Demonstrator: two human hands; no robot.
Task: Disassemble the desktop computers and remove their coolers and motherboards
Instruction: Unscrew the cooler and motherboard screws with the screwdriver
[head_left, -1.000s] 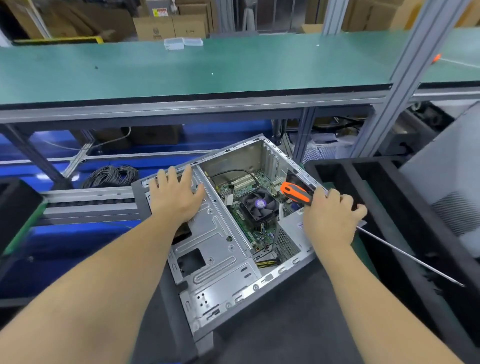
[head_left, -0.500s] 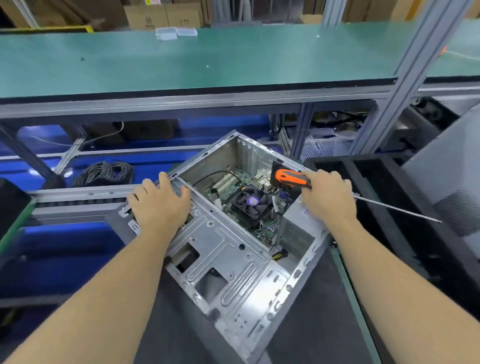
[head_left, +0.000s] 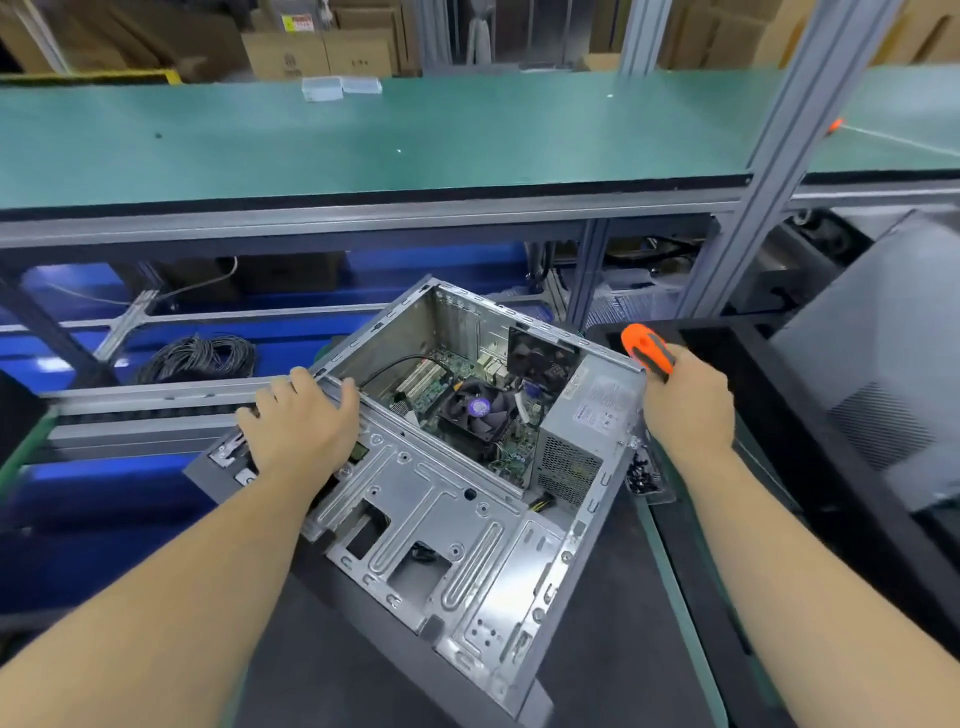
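On open computer case (head_left: 441, 525), left hand (head_left: 301, 426); screwdriver (head_left: 647, 353) in right hand (head_left: 685, 410).

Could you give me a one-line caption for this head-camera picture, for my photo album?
Left hand steadies an open desktop case, cooler fan exposed, while the right hand holds an orange-handled screwdriver.

An open silver desktop computer case (head_left: 431, 499) lies on its side, turned diagonally. Inside it, a green motherboard (head_left: 447, 379) carries a black cooler (head_left: 475, 413) with a purple-centred fan, just left of the grey power supply (head_left: 587, 431).
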